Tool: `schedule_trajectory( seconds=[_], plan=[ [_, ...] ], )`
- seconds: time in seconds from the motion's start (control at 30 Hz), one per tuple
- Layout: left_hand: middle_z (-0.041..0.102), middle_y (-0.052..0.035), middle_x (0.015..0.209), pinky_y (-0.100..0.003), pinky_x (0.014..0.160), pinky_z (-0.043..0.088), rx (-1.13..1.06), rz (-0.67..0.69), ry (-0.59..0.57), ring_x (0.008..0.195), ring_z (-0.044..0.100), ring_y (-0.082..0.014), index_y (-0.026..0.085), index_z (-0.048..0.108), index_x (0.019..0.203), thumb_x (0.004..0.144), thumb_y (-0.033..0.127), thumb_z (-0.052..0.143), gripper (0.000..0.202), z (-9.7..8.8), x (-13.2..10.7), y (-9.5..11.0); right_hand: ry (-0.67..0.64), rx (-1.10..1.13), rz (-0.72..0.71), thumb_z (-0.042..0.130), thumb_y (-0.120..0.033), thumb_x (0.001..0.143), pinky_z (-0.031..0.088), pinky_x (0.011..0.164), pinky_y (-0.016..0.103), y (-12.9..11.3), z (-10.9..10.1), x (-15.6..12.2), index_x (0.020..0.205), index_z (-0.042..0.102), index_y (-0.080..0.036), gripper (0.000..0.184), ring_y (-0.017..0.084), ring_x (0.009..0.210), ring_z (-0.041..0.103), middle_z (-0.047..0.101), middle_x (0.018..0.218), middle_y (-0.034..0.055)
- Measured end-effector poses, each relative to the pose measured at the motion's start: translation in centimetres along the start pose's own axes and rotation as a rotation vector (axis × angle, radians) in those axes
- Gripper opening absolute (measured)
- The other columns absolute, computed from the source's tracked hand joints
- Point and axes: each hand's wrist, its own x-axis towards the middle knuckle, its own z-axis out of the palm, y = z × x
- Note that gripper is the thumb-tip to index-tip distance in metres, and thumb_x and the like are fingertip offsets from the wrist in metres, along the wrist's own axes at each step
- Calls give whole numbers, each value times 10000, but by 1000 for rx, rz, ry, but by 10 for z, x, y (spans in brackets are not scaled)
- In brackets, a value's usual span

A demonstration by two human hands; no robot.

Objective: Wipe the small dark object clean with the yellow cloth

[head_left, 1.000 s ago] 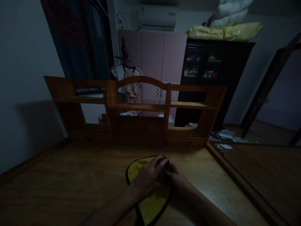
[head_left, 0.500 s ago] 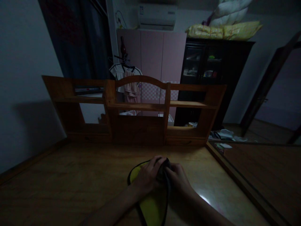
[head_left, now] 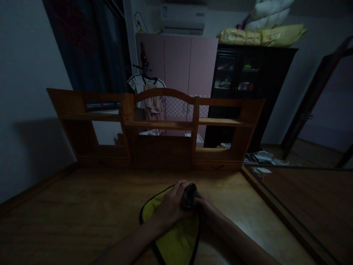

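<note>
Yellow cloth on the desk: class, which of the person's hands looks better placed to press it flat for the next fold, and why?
Left, probably. The left hand already lies on the yellow cloth; the right hand sits at its right edge, gripping a dark bunched part.

Both forearms reach forward, left hand [head_left: 172, 206] curled in a closed grip, meeting right hand [head_left: 202, 205].

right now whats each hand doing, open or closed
Left hand: closed around a small dark object, resting on the yellow cloth.
Right hand: at the same dark object; its grip is too dark and hidden to tell.
</note>
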Motion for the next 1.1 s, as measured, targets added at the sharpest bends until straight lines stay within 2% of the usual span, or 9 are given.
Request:
schedule_trajectory(
  seconds=[0.13, 0.27, 0.43, 0.53, 0.63, 0.7, 0.83, 0.97, 1.1],
  plan=[
    [412, -69, 1358, -395, 1039, 409, -33, 72, -36, 1236, 434, -251, 269, 326, 1376, 673, 160, 734, 820, -2, 3, 2, 53, -95, -104, 614, -130, 623, 492, 837, 325, 2, 0, 0, 1032, 636, -204, 416, 213, 886, 652, 711, 915, 14],
    [369, -78, 1399, -407, 1104, 344, -22, 145, -72, 1306, 359, -243, 246, 291, 1406, 681, 99, 651, 823, -5, 2, 7, 144, -264, -287, 649, -196, 628, 443, 976, 401, 12, -13, 7, 1094, 616, -221, 467, 262, 1091, 587, 681, 1109, 37],
    [180, -73, 1525, -437, 1142, 291, 9, 170, -187, 1391, 230, -267, 253, 139, 1477, 691, 120, 643, 943, -10, -1, 13, 218, -491, -469, 610, -308, 719, 417, 1015, 455, 14, -28, 9, 1161, 599, -205, 454, 282, 1147, 559, 643, 1204, 80],
    [197, -66, 1516, -418, 1110, 350, 9, 141, -208, 1356, 311, -256, 281, 93, 1485, 720, 119, 624, 946, -11, 1, 11, 274, -613, -539, 560, -290, 768, 396, 1035, 456, 10, -27, 6, 1193, 589, -201, 434, 276, 1164, 549, 627, 1234, 87],
    [308, -76, 1426, -399, 1023, 448, 7, 86, -175, 1230, 458, -248, 296, 129, 1475, 704, 175, 678, 955, -10, 3, 6, 274, -694, -556, 551, -237, 774, 410, 1018, 443, 2, -23, 2, 1187, 598, -190, 419, 274, 1131, 568, 645, 1201, 87],
    [344, -84, 1371, -391, 1000, 466, -2, 67, -137, 1181, 488, -247, 278, 190, 1455, 683, 262, 735, 945, -9, 4, 4, 246, -712, -533, 553, -209, 771, 460, 953, 423, -4, -18, 0, 1124, 632, -173, 363, 274, 1048, 609, 685, 1110, 85],
    [368, -89, 1355, -383, 1044, 422, -32, 98, -129, 1226, 442, -252, 245, 275, 1392, 647, 307, 775, 900, -10, 4, 4, 189, -707, -499, 539, -187, 788, 512, 831, 370, -13, -7, -6, 1044, 659, -155, 285, 259, 927, 646, 718, 981, 70],
    [395, -99, 1374, -414, 1083, 373, -19, 126, -149, 1271, 407, -261, 235, 236, 1396, 667, 299, 758, 899, -8, 2, -1, 147, -723, -519, 533, -168, 786, 502, 843, 360, -14, -5, -8, 1037, 663, -161, 282, 254, 942, 641, 717, 992, 59],
    [384, -119, 1399, -437, 1056, 400, 28, 106, -136, 1269, 417, -284, 224, 223, 1399, 650, 316, 767, 929, -6, 1, -6, 143, -668, -472, 537, -137, 747, 464, 922, 385, -9, -13, -3, 1115, 641, -179, 385, 260, 1014, 613, 699, 1067, 45]
  ],
)
